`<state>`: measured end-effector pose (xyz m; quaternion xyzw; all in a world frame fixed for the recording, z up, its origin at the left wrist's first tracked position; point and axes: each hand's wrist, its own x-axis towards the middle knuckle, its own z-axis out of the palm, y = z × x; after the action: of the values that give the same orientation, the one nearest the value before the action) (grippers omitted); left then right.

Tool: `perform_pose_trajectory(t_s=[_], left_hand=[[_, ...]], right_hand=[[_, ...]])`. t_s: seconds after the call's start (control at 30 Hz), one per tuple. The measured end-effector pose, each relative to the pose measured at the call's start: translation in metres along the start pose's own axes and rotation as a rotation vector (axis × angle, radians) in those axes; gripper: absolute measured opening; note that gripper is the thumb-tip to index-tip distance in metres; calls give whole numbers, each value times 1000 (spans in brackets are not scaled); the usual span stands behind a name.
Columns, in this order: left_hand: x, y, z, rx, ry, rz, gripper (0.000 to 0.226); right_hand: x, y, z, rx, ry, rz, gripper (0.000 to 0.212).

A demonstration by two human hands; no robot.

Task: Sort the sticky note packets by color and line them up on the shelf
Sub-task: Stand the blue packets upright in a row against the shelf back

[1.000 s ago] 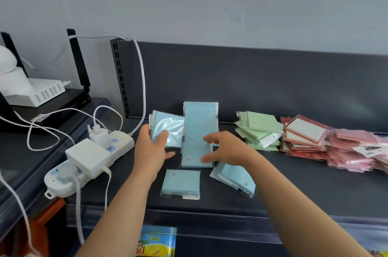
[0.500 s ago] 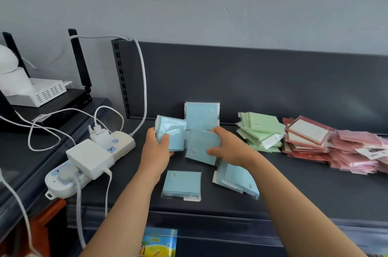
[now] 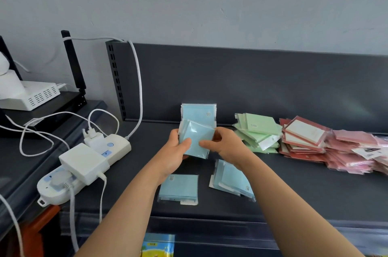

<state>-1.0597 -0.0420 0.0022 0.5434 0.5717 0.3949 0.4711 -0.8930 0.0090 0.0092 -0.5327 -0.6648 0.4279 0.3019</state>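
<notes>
Grey wall [image 3: 210,4]: plain backdrop above the dark back panel [image 3: 252,80].
Shelf [image 3: 294,189]: dark deck carrying every packet, with no tidy row on it yet.
Red and pink pile [image 3: 336,151]: far right, slumped and overlapping, same as a second ago.
Green pile [image 3: 258,132]: just left of the red, loosely heaped, likewise untouched.
Power strip [image 3: 88,162]: off the left end, white cables trailing, well apart from the packets.
Loose blue packets [image 3: 231,179]: overlapping beside the right forearm, unshifted over the last second.
Front blue packet [image 3: 178,188]: flat near the front edge under the left wrist, also unshifted.
Upright blue packet [image 3: 198,112]: leaning on the back panel; flat packet in front of it a second ago now gone from the deck.
Blue bundle [image 3: 197,141]: held above the shelf before the upright one, grown by that lifted packet, laid on askew, corners not squared.
Left grip [image 3: 174,151]: curled round the bundle's left side, thumb on the front face, drawn inward from further left.
Right grip [image 3: 226,145]: pinching the bundle's right edge, having lifted the flat packet off the deck and carried it across.
Blue sort: judged midway, gathering in hand first, with loose blues left to collect and squaring and lining up still to do.
</notes>
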Motion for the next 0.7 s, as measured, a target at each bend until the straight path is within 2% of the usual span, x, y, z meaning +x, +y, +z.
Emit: perform_pose_trajectory(t_s=[0.17,0.3,0.53,0.6,0.7], left_hand=[[22,4,2,338,91,-100,35],[36,12,4,218,136,-132,19],[49,8,0,55,199,-209,22],[48,8,-1,4,210,-210,33],[52,6,-2,-15,263,-159,73]], right_hand=[[4,-2,-3,-77,31,64,38],[15,-6,-3,-61,37,136,36],[25,0,-2,21,64,228,40],[25,3,-2,40,70,223,51],[26,6,-2,81,122,124,68]])
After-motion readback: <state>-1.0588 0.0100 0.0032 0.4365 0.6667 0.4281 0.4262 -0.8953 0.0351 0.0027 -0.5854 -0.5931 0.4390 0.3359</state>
